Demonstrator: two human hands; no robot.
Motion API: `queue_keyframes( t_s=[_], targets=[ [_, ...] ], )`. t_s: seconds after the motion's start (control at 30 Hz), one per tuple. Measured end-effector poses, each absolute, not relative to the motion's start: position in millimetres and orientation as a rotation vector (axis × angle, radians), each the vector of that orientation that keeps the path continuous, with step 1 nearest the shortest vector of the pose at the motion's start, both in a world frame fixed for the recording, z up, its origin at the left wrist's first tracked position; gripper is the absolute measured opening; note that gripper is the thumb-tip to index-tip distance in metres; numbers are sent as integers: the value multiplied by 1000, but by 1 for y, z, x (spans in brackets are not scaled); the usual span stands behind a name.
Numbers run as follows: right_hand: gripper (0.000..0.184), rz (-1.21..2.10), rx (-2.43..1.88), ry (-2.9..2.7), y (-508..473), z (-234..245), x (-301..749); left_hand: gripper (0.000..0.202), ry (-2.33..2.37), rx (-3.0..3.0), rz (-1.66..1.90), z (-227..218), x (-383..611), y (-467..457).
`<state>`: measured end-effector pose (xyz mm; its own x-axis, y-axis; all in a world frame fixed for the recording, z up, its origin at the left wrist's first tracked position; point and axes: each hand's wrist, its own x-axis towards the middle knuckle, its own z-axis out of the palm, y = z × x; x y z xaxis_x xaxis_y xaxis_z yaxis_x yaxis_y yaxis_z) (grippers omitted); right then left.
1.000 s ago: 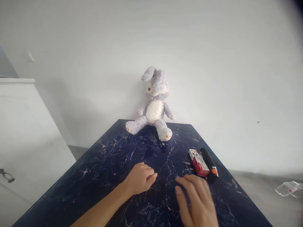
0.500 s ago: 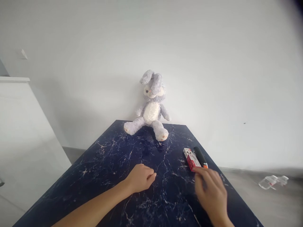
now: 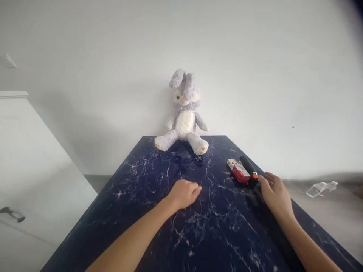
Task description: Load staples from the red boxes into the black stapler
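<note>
Head view: a white cabinet (image 3: 31,151) fills the left edge, beside the dark marbled table (image 3: 195,234). Mid-frame, the left hand (image 3: 185,193) rests loosely curled, fingers together, nothing visible in it; above it a plush rabbit (image 3: 185,122) sits against the wall. Right of centre, a red-and-white box (image 3: 239,171) lies close along the black cylinder (image 3: 247,165), crowding that side. The right hand (image 3: 274,192), thumb and fingers parted, seems to be reaching for the cylinder's orange-marked end; contact is unclear. Gripping it would call for sparing the box.
</note>
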<state>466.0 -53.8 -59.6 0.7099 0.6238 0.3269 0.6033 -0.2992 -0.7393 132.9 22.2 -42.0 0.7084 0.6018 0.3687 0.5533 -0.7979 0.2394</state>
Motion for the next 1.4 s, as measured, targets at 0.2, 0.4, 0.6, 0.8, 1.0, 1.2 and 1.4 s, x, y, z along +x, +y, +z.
queue_keyframes(
  t_s=[0.2, 0.4, 0.6, 0.8, 1.0, 1.2, 1.4],
  targets=[
    [56, 75, -1984, -1023, -55, -68, 472, 50, 1037, 2738, 603, -42, 128, 18],
    [53, 102, -2002, -1054, -52, -70, 472, 50, 1060, 2699, 578, -43, 120, 7],
    [59, 109, -2074, -1025, -49, -67, 472, 49, 1086, 2666, 635, -46, 120, 14],
    [62, 77, -2156, -1004, -25, -57, 467, 49, 1277, 2589, 780, -47, 119, 20],
    [61, 62, -2171, -1134, -25, -52, 463, 48, 1178, 2611, 827, -46, 112, 11],
    [57, 16, -2199, -1193, -34, -51, 460, 39, 1118, 2591, 918, -43, 116, 5],
    [47, 33, -2176, -1261, -33, -44, 443, 24, 1090, 2560, 985, -43, 122, 0]
  ],
)
